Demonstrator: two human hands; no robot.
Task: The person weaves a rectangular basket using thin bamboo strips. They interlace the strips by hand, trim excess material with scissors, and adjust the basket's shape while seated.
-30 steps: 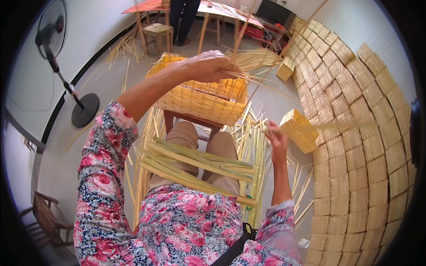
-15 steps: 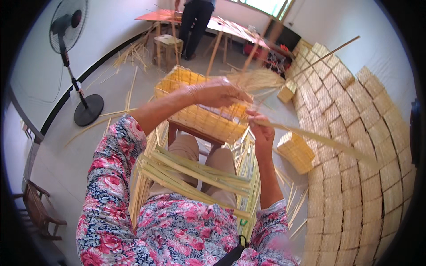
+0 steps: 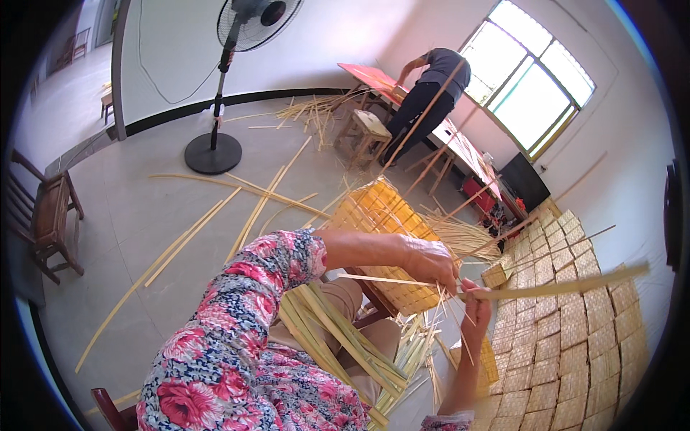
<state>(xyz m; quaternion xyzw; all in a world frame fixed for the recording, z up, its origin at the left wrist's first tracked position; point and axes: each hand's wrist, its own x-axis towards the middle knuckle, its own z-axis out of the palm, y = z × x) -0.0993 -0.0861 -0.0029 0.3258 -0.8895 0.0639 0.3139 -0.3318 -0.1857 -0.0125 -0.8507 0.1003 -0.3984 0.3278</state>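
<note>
A half-woven yellow bamboo basket [image 3: 374,215] rests on a small wooden stool in front of my knees. My left hand [image 3: 430,263] lies on the basket's near rim, fingers closed around thin upright strips. My right hand [image 3: 476,302] is beside it, gripping a long flat bamboo strip [image 3: 568,286] that reaches out to the right. A bundle of greenish bamboo strips [image 3: 345,337] lies across my lap.
Stacks of finished woven baskets [image 3: 575,345] fill the right side. Loose bamboo strips [image 3: 251,194] are scattered on the floor. A standing fan [image 3: 215,144] is at the back, a wooden chair [image 3: 43,215] at left. Another person [image 3: 424,93] bends over a table by the window.
My view has tilted up toward the room. My right hand rose from the lower right to the basket rim and now holds a long strip stretched rightward.
</note>
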